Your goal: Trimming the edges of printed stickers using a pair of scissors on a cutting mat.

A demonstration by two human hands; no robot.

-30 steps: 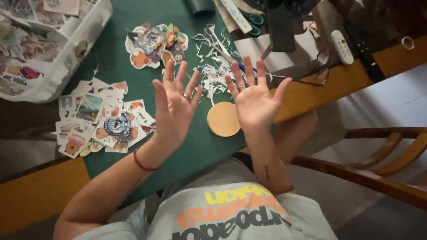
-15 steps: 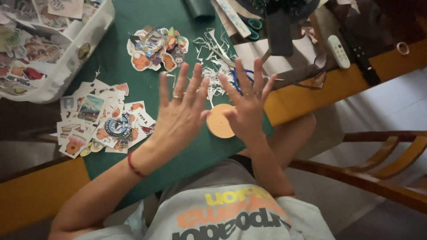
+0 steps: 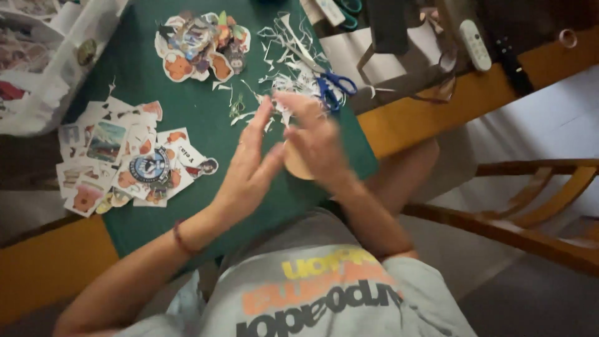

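Now the two hands, spread apart a second ago, have come together: left hand (image 3: 249, 165) and right hand (image 3: 315, 140) meet palm to palm, open, holding nothing. Left of them lie picture cutouts (image 3: 121, 159); under the right hand sits the tan disc (image 3: 298, 167); beyond, blue-handled scissors (image 3: 331, 84).

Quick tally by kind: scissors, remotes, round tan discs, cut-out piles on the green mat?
Scissors: 2, blue-handled scissors and teal-handled scissors
White remote: 1
Tan disc: 1
Cut-out piles: 2, upper pile and left pile
Total: 6
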